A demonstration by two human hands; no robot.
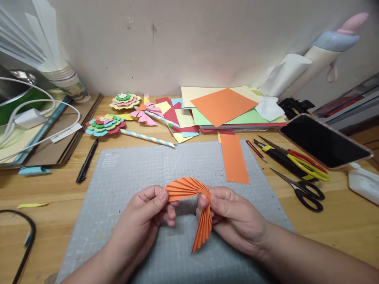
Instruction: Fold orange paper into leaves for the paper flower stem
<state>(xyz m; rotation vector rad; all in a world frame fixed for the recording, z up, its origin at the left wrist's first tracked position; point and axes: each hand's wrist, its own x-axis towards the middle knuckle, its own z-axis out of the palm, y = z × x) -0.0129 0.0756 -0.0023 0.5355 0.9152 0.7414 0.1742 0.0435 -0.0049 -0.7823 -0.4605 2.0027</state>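
Observation:
An accordion-pleated orange paper strip (185, 187) is held up between both hands, bent into a curved fan shape. My left hand (149, 207) pinches its left end between thumb and fingers. My right hand (229, 211) grips the strip near the bend, where the pleats bunch together, and the other end fans downward below. Under the hands lies a grey cutting mat (124, 173). A flat orange paper strip (235, 159) rests on the mat's far edge, beyond my right hand.
Behind the mat are layered paper flowers (105, 125) with striped straw stems and a stack of coloured paper (237, 118). To the right lie scissors (302, 189), a utility knife (281, 159) and a phone (324, 140). A black pen (87, 161) is at left.

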